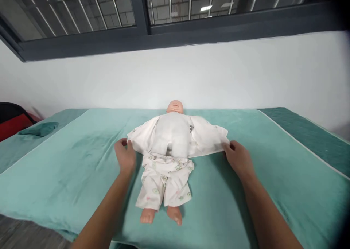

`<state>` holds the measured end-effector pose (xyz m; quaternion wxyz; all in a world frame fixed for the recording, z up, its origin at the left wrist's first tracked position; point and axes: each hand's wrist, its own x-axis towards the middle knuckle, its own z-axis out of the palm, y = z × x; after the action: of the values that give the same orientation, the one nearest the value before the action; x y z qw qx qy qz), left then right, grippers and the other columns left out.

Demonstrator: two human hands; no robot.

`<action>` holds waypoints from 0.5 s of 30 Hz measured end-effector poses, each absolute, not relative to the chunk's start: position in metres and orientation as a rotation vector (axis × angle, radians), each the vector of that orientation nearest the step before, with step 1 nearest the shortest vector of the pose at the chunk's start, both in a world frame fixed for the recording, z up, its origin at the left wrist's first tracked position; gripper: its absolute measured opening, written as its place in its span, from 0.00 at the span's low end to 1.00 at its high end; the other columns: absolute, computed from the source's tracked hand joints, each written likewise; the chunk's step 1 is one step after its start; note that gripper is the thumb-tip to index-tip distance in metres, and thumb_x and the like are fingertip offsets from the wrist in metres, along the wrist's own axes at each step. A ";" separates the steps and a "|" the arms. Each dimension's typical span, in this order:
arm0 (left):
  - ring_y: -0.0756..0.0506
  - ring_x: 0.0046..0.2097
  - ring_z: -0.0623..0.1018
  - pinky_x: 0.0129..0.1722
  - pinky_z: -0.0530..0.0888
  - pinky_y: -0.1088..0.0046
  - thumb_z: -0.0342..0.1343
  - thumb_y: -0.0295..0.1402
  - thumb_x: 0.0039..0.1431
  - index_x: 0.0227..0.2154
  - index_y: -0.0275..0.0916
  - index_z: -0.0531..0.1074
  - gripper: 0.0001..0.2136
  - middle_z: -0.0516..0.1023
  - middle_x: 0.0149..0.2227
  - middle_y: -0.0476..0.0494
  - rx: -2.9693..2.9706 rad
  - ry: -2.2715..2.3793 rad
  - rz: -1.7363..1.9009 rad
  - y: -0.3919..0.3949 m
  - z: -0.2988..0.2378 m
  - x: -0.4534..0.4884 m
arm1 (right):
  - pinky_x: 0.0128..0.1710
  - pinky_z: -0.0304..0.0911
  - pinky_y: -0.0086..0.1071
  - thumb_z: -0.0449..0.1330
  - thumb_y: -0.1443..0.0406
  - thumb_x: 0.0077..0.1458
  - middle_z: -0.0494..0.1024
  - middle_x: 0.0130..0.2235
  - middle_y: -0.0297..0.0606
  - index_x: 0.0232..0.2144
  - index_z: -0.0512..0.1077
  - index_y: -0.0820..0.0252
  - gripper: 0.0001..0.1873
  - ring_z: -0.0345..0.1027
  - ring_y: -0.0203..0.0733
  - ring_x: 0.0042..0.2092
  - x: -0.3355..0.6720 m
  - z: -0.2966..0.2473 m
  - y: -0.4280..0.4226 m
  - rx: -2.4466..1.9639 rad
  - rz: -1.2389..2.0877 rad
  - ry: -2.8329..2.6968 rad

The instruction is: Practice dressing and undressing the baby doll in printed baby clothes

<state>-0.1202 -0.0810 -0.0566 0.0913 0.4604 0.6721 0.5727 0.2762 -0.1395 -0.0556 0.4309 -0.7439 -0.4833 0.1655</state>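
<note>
A baby doll [175, 106] lies on its back, head toward the wall, feet toward me. Its white printed shirt [208, 136] is spread open to both sides, baring the white torso [172, 132]. Patterned trousers [177, 181] cover the legs, with the bare feet sticking out below. My left hand [125, 156] pinches the shirt's left edge between thumb and fingers. At the opposite side, my right hand [239, 158] grips the lower right corner of the shirt. The cloth is stretched out between both hands.
A green sheet [82, 165] covers the bed under the doll, with a darker green strip [308, 136] at the right. Behind stands a white wall [115, 81] below a dark-framed window [142, 41]. A red and black object [15, 123] sits at the far left.
</note>
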 end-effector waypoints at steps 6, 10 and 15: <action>0.45 0.42 0.72 0.42 0.68 0.71 0.55 0.39 0.59 0.37 0.40 0.75 0.10 0.74 0.40 0.45 1.699 1.440 1.346 -0.113 -0.059 -0.093 | 0.30 0.56 0.32 0.55 0.53 0.58 0.71 0.26 0.34 0.28 0.67 0.57 0.15 0.63 0.39 0.27 0.232 -0.059 -0.172 -1.705 0.251 -1.348; 0.47 0.38 0.71 0.36 0.66 0.74 0.59 0.39 0.56 0.36 0.41 0.76 0.09 0.74 0.37 0.47 1.460 1.221 1.213 -0.125 -0.057 -0.095 | 0.40 0.63 0.34 0.57 0.59 0.60 0.74 0.37 0.38 0.35 0.70 0.56 0.07 0.67 0.41 0.38 0.185 -0.054 -0.170 -1.181 0.572 -1.702; 0.47 0.39 0.69 0.37 0.65 0.73 0.58 0.38 0.57 0.32 0.39 0.75 0.07 0.70 0.38 0.45 1.603 1.021 1.064 -0.128 -0.046 -0.102 | 0.44 0.62 0.35 0.63 0.62 0.56 0.71 0.41 0.38 0.39 0.70 0.54 0.08 0.66 0.42 0.43 0.180 -0.048 -0.163 -1.006 0.726 -1.847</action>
<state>-0.1024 -0.1277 -0.0465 0.4634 0.6524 0.4153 0.4327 0.1798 -0.1628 -0.0477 0.4424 -0.4055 -0.7445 0.2926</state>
